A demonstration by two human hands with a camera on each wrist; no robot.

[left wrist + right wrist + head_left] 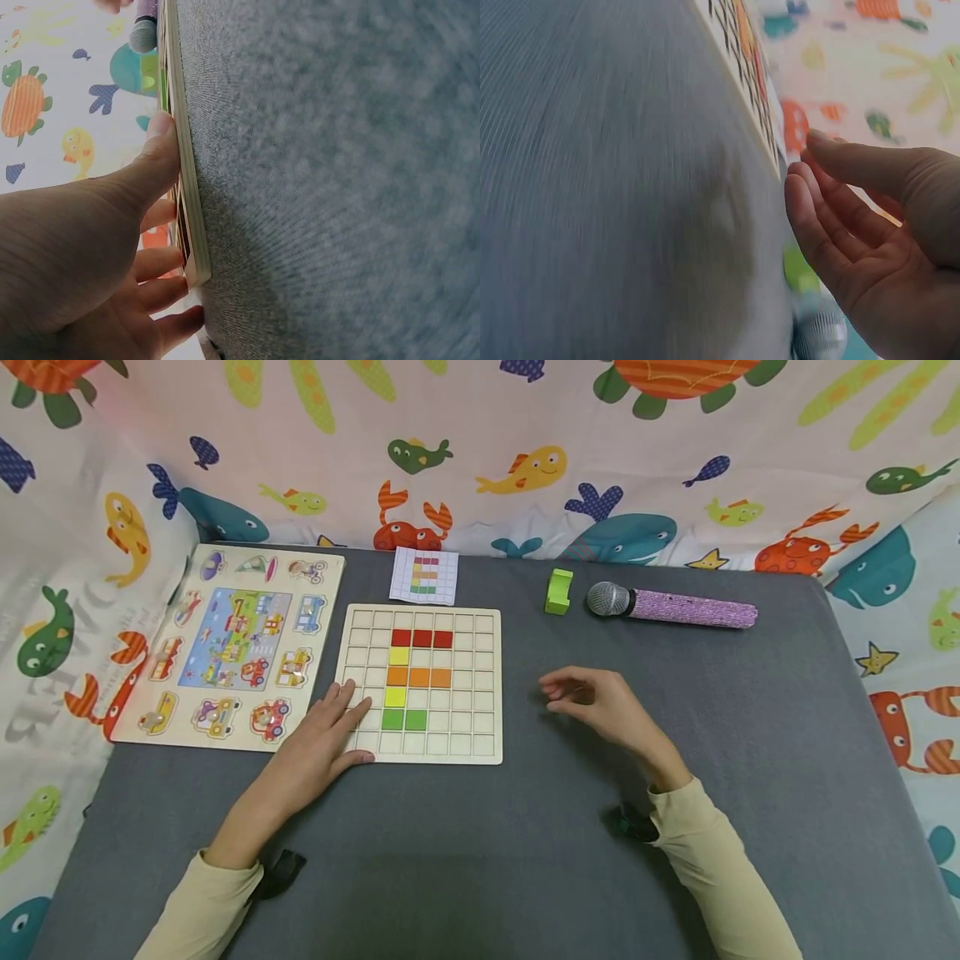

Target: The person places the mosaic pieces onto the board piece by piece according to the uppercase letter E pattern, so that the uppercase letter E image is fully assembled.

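Observation:
My left hand (318, 752) rests over the lower left corner of a wooden grid board (476, 758), fingers spread on the squares. In the left wrist view, the thumb (154, 154) lies along the board's edge (196, 217). Coloured square tiles sit in the grid: a red row (422, 639), an orange row (419, 677), single yellow squares (394, 697) and two green tiles (404, 720). To the right of the board my right hand (600, 702) hovers above the cloth, fingers loosely bent, thumb near the fingertips. Nothing shows between them in the right wrist view.
A printed card (423, 575) with a coloured grid pattern lies behind the board. On the left is a wooden vehicle puzzle (171, 610). At the back right are a green block (558, 592) and a microphone with a glittery pink handle (693, 609). Patterned cloth (480, 410) hangs behind.

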